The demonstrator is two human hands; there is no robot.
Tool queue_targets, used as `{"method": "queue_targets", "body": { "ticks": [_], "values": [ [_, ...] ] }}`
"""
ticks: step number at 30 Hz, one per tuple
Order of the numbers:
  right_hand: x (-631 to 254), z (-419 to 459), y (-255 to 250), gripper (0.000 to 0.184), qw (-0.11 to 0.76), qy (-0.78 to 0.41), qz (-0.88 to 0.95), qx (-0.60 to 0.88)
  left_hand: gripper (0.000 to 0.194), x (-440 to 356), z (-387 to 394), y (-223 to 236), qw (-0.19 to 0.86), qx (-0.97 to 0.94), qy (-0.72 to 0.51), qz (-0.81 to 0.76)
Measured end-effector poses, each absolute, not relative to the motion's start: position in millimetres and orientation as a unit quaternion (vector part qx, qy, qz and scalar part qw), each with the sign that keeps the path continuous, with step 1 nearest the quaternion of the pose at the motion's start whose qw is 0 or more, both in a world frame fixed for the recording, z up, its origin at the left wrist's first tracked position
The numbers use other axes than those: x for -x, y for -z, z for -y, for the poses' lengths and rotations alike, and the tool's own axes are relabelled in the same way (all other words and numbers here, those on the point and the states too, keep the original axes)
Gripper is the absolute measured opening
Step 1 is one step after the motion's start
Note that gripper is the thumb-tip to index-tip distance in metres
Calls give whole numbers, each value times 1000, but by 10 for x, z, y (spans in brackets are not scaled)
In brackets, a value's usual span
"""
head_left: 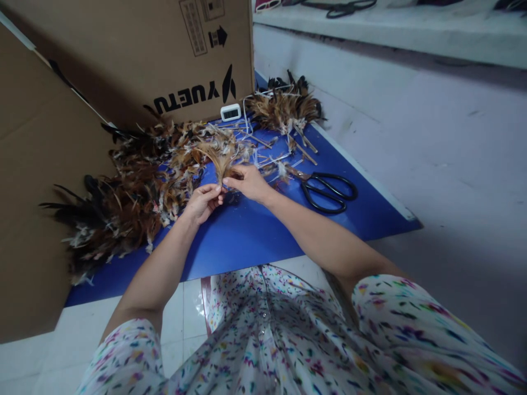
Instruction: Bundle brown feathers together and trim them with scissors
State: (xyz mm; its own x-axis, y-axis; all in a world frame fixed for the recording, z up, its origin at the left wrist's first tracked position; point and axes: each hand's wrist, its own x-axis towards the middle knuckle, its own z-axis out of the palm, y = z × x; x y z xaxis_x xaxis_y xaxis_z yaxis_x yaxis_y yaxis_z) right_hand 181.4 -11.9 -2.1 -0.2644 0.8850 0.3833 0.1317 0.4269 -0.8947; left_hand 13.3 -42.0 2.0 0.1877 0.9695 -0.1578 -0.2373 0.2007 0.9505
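Observation:
My left hand and my right hand meet over a blue board, both pinched on the base of a small tan feather bundle that fans upward. A large heap of brown, black and white feathers lies just left of my hands. Black scissors rest on the board to the right of my right hand, apart from it.
A second feather pile lies at the board's far end beside thin sticks. A small white digital timer stands against a cardboard box. Another cardboard panel walls the left. A white wall rises on the right.

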Motion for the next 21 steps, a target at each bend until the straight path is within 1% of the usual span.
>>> {"method": "queue_targets", "body": {
  "ticks": [10, 21],
  "values": [
    [-1823, 122, 18, 14, 471, -386, 699, 376, 18, -118, 393, 1, 635, -425, -472, -439],
    [-1822, 128, 9, 13, 466, -396, 697, 374, 22, -110, 389, 22, 630, -440, -470, -435]
  ]
}}
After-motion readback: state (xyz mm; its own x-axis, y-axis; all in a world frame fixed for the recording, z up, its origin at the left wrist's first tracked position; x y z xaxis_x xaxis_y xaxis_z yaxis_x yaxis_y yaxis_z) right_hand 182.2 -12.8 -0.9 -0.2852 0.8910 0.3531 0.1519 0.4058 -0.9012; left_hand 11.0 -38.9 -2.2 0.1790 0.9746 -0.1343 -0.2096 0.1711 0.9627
